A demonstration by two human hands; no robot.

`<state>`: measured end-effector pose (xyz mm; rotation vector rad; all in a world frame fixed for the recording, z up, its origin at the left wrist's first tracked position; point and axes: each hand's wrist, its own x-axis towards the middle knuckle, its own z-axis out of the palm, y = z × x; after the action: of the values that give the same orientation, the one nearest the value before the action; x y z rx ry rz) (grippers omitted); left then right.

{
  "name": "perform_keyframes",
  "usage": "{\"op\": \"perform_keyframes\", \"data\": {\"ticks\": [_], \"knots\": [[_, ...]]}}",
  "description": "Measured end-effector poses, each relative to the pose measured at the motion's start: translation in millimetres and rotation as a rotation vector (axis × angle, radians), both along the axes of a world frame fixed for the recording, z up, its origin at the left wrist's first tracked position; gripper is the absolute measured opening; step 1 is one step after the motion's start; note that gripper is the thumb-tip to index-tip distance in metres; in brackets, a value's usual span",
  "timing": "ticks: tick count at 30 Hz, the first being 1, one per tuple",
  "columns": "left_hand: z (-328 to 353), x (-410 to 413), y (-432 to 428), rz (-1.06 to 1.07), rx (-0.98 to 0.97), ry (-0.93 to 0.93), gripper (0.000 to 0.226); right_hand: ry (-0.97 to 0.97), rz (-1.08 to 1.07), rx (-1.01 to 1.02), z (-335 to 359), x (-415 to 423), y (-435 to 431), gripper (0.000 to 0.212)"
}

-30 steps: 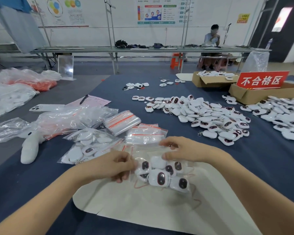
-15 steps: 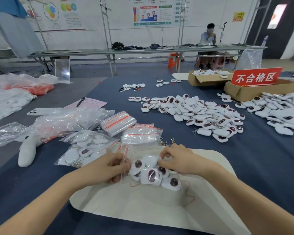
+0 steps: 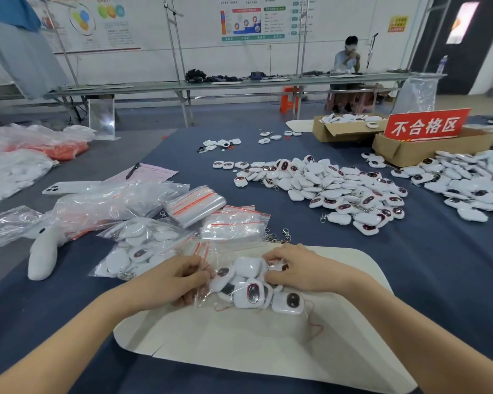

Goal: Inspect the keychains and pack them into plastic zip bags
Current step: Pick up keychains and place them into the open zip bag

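Observation:
A clear zip bag (image 3: 211, 282) packed with several white keychains with dark oval faces (image 3: 252, 292) lies on a white mat (image 3: 239, 345). My left hand (image 3: 171, 280) grips the bag's left edge, fingers curled round the plastic. My right hand (image 3: 293, 268) pinches the bag's right upper side over the keychains. A big heap of loose white keychains (image 3: 333, 189) lies further back on the blue table, with another heap (image 3: 473, 180) at the right. A stack of unused red-striped zip bags (image 3: 234, 223) sits just beyond my hands.
A filled bag of keychains (image 3: 140, 251) lies left of my left hand, beside a white plush toy (image 3: 43, 257) and crumpled plastic (image 3: 103, 203). Two cardboard boxes (image 3: 410, 150) with a red sign (image 3: 426, 126) stand back right. A person sits at a far bench.
Both hands and the filled bag have shifted slightly down and left on the mat; the fingers keep working along the bag's top edge. The view has tilted a little.

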<state>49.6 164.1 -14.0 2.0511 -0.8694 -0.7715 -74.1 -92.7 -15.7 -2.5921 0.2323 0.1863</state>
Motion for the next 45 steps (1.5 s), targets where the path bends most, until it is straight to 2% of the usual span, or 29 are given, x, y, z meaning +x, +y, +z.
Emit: {"op": "perform_keyframes", "data": {"ticks": [3,6,9,11,13,15,20,22,25,27,29,32,36,39,45], "knots": [[-2.2,1.3,-0.1,0.0,0.011,-0.018,0.02,-0.009,-0.031,0.028,-4.6,0.2,0.7,0.045],[-3.3,3.5,-0.1,0.022,0.021,-0.048,0.023,-0.028,-0.08,-0.029,-9.0,5.6,3.9,0.039],[-4.3,5.3,-0.4,0.027,-0.003,-0.037,0.018,0.009,-0.113,-0.06,-8.5,14.2,5.2,0.033],[-4.5,5.1,0.1,0.029,-0.013,-0.007,0.027,0.047,-0.104,-0.065,-7.3,19.3,3.0,0.03],[-4.8,4.7,0.9,0.032,0.008,-0.001,0.045,0.078,-0.096,0.013,-4.1,22.7,-2.0,0.035],[-5.4,4.5,0.4,0.021,0.047,-0.053,0.049,0.095,-0.103,0.124,-1.7,24.2,-5.0,0.045],[-12.5,5.4,-7.6,0.082,0.093,-0.222,0.037,0.006,-0.061,-0.06,-8.8,26.5,2.1,0.049],[-15.6,4.1,-10.1,0.114,0.119,-0.285,0.04,-0.012,-0.066,-0.065,-10.1,27.5,3.9,0.049],[-17.6,3.7,-10.0,0.129,0.107,-0.279,0.04,0.002,-0.052,-0.054,-10.8,28.1,1.3,0.049],[-15.7,4.7,-8.1,0.132,0.07,-0.221,0.032,0.008,-0.064,0.043,-9.2,28.1,-3.1,0.051],[-11.0,6.2,-6.4,0.159,0.031,-0.137,0.028,-0.062,-0.112,0.185,-6.4,28.2,-10.2,0.042],[-3.6,11.9,-6.4,0.221,0.003,-0.082,0.041,-0.24,-0.246,0.32,-2.1,27.4,-21.9,0.021],[5.2,25.6,-21.1,0.323,-0.072,-0.217,0.024,-0.437,-0.461,0.515,-4.2,32.9,-37.5,0.015],[14.1,34.8,-51.1,0.3,-0.164,-0.239,0.022,-0.534,-0.599,0.726,-7.8,41.7,-48.7,0.017],[19.2,51.8,-149.2,0.155,-0.073,-0.359,0.014,-0.594,-0.851,1.085,-17.0,62.6,-71.9,0.022]]}}
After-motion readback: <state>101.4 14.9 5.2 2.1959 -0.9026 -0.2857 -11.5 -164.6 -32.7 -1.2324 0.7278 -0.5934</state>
